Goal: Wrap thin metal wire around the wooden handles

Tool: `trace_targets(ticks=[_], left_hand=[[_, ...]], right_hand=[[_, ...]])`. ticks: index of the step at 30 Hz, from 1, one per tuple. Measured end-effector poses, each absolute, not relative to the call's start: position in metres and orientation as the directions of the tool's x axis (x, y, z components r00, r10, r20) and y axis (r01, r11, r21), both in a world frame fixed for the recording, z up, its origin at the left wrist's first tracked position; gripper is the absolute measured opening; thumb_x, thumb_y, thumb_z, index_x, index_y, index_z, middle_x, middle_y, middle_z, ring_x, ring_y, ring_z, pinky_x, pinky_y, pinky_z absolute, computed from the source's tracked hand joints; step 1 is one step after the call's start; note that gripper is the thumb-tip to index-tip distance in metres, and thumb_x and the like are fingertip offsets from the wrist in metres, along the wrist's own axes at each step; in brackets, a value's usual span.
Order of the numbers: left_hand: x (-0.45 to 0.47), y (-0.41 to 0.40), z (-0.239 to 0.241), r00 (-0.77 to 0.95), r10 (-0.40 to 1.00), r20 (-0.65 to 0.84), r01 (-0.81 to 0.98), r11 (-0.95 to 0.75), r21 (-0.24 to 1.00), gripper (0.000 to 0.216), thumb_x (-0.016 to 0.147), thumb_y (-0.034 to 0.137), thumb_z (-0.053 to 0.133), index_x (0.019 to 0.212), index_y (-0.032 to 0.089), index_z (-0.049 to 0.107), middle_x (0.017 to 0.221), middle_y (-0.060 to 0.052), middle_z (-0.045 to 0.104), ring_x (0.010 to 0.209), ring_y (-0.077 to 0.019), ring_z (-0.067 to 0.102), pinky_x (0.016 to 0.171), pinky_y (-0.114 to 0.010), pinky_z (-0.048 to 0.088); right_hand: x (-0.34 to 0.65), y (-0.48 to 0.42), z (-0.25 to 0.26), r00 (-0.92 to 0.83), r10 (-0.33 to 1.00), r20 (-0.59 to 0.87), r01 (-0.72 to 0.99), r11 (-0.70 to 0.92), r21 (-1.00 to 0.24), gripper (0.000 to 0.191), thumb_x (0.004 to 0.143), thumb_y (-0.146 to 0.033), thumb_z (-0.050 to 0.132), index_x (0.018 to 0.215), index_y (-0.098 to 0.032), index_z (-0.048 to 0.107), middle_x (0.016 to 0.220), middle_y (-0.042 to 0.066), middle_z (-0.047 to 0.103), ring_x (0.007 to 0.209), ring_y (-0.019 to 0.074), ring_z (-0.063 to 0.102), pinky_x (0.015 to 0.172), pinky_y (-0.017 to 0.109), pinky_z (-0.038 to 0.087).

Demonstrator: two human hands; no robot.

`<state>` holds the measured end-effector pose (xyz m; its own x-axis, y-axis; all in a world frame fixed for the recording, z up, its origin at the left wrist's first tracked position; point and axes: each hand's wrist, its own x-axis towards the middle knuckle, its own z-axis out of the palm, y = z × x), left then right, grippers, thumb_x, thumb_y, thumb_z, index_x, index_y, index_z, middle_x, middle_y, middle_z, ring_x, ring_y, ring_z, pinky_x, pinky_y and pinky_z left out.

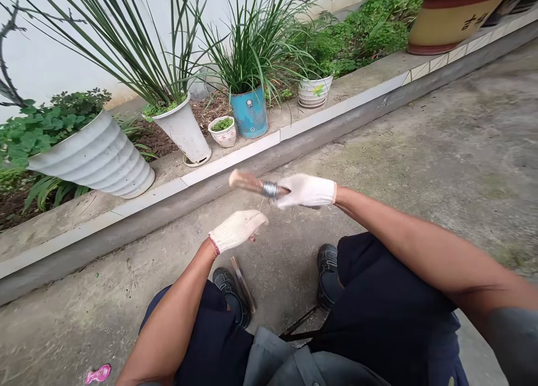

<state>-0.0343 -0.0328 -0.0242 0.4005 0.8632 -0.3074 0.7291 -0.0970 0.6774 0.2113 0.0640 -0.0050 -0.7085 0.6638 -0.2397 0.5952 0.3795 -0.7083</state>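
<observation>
Both my hands wear white knit gloves. My right hand is closed around a wooden-handled tool with a metal ferrule, its brownish end pointing left and blurred by motion. My left hand hovers just below and left of it, fingers together and stretched forward, with nothing I can make out in it. I am seated or crouched, with dark trousers and black shoes below. A thin wooden stick lies on the ground by my left shoe.
A raised concrete planter ledge crosses ahead, holding a ribbed white pot, a tall white pot, a small bowl pot, a blue pot and a yellow-brown pot. A pink scrap lies on the concrete ground.
</observation>
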Motion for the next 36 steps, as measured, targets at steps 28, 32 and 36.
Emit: trace_targets(ticks=[28,32,36], left_hand=[[-0.039,-0.029,-0.032,0.335,0.895,-0.295,0.791,-0.097,0.604,0.034,0.098,0.046,0.055,0.091,0.020,0.074,0.073,-0.004,0.070,0.072,-0.0198,0.065,0.072,-0.029,0.051],[-0.040,-0.029,-0.034,0.349,0.894,-0.281,0.793,-0.123,0.596,0.039,0.103,0.047,0.045,0.101,0.019,0.072,0.069,0.000,0.066,0.065,-0.0166,0.062,0.069,-0.026,0.048],[-0.036,-0.029,-0.032,0.382,0.888,-0.258,0.810,-0.186,0.556,0.040,0.105,0.045,0.040,0.098,0.019,0.070,0.066,0.001,0.064,0.067,-0.0158,0.061,0.070,-0.024,0.045]], right_hand=[[0.218,0.053,-0.004,-0.885,0.314,-0.345,0.466,0.597,-0.653,0.022,0.075,-0.039,0.071,0.082,-0.020,0.061,0.067,-0.006,0.056,0.062,0.0112,0.051,0.056,0.025,0.032],[0.217,0.066,0.000,-0.722,0.657,-0.217,0.610,0.456,-0.648,0.029,0.081,-0.047,0.065,0.094,-0.021,0.064,0.076,-0.002,0.063,0.066,0.0127,0.054,0.058,0.024,0.034],[0.216,0.089,-0.014,-0.460,0.883,-0.096,0.804,0.368,-0.467,0.035,0.088,-0.051,0.058,0.101,-0.019,0.066,0.084,0.006,0.070,0.074,0.0185,0.061,0.064,0.027,0.038]])
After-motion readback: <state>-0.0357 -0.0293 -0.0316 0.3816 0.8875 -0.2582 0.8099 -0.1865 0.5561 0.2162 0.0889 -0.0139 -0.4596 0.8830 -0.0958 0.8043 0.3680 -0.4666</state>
